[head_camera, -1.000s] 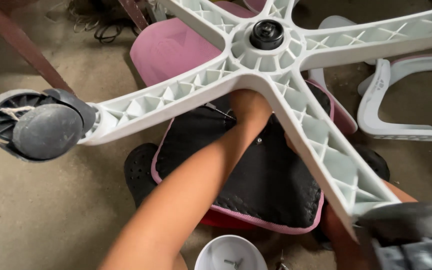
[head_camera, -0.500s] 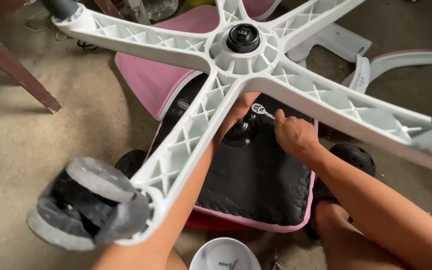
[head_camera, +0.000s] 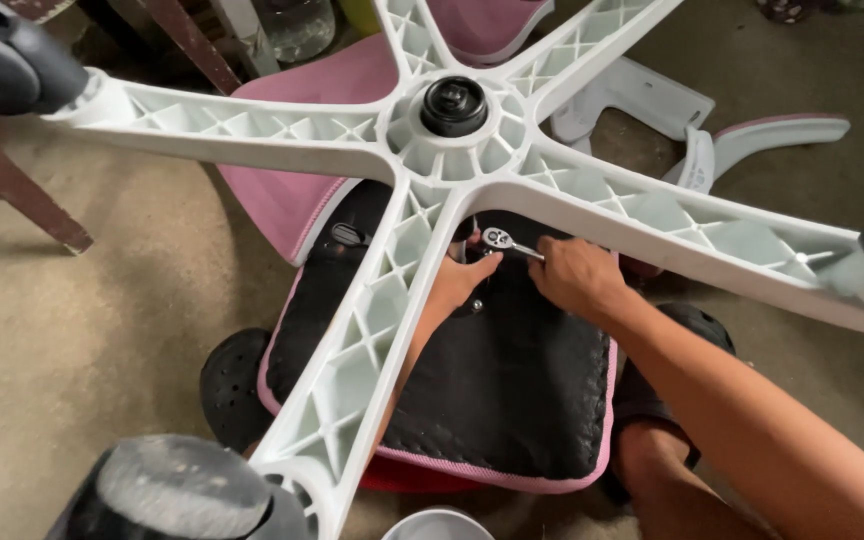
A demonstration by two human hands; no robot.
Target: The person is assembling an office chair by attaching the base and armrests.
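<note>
Head camera showed the right hand [head_camera: 574, 272] gripping a small ratchet wrench [head_camera: 508, 243] under the white chair base [head_camera: 392, 150], on the black seat bottom [head_camera: 512, 370], while the left hand [head_camera: 464, 275] steadied its head, fingers curled; turning the bolt tight likely came next.

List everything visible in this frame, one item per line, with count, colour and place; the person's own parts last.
star base: one, white, five ribbed arms, across the top
hub: one, black, base centre
casters: three partly seen, grey-black, arm ends
seat underside: one, black with pink trim, centre
ratchet wrench: one, silver, over the seat
pink cushion: one, behind the base
armrests: two, white, upper right on the floor
bowl: one, white, bottom edge
left hand: beside the ratchet head
right hand: on the wrench handle
</note>
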